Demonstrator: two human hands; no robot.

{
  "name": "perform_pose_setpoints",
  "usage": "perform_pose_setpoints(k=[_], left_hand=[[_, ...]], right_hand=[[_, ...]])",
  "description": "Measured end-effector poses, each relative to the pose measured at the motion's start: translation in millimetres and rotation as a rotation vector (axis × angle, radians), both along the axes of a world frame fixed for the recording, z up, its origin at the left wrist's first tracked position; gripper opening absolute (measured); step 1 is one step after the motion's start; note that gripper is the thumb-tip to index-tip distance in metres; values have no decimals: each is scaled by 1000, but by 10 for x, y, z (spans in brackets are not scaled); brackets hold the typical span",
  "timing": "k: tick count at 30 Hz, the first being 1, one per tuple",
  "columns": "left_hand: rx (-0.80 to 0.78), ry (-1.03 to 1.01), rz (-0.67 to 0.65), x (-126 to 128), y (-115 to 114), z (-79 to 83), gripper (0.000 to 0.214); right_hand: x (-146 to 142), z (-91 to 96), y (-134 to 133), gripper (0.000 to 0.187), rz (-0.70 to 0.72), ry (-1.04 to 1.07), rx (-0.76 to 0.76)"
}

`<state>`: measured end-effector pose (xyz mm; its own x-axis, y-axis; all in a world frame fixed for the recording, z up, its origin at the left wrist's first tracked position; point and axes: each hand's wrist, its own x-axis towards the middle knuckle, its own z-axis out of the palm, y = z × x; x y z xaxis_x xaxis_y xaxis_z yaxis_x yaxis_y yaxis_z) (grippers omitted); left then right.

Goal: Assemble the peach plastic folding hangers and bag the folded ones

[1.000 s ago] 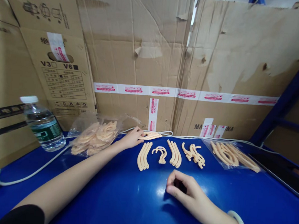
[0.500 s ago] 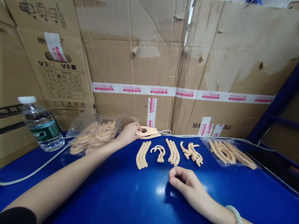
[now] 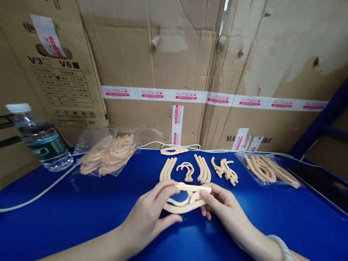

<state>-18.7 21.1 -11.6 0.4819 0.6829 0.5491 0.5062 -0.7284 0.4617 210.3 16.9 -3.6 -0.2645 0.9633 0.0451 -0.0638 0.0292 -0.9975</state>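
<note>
Between both hands, above the front part of the blue table, is a beige folding clothes hanger [image 3: 182, 209] in its folded form, a straight bar on top and curved bars below. My left hand [image 3: 151, 211] grips its left end with the fingers, the thumb held apart below. At the right end, my right hand [image 3: 229, 209] pinches it between thumb and fingers. Just behind lie beige curved arms [image 3: 168, 168], a few hooks [image 3: 188, 170], more curved arms [image 3: 202, 169] and a pile of hooks [image 3: 225, 170]. Another folded hanger [image 3: 174, 150] rests farther back.
A clear bag of beige parts [image 3: 108, 155] lies at left, another bag [image 3: 270, 170] at right. A water bottle [image 3: 43, 140] stands far left, near a white cable [image 3: 35, 206]. A black tablet-like slab [image 3: 326, 190] lies right. Cardboard [image 3: 154, 68] walls the back.
My left hand has come forward from the back hangers, bringing one folded hanger to the front. My right hand, previously without it, has taken its right end. The view has tilted down slightly.
</note>
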Motion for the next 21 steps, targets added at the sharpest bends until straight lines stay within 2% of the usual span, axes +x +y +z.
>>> perform_pose_setpoints(k=[3, 4, 7, 8, 13, 16, 21], left_hand=[[-147, -135, 47, 89, -67, 28, 57], [-200, -163, 65, 117, -84, 52, 51], [-369, -161, 66, 175, -117, 118, 11], [-429, -157, 58, 184, -121, 131, 8], [-658, -305, 48, 149, -80, 118, 20], [-660, -431, 83, 97, -23, 97, 22], [-555, -613, 146, 49, 48, 131, 21]], right_hand=[[27, 50, -19, 43, -59, -79, 87], [33, 71, -30, 42, -71, -100, 110], [31, 118, -65, 40, -58, -115, 138], [25, 127, -73, 39, -40, -104, 129], [33, 164, -36, 39, -14, -77, 41], [84, 189, 18, 39, -93, -80, 45], [149, 191, 64, 38, -152, 39, -32]])
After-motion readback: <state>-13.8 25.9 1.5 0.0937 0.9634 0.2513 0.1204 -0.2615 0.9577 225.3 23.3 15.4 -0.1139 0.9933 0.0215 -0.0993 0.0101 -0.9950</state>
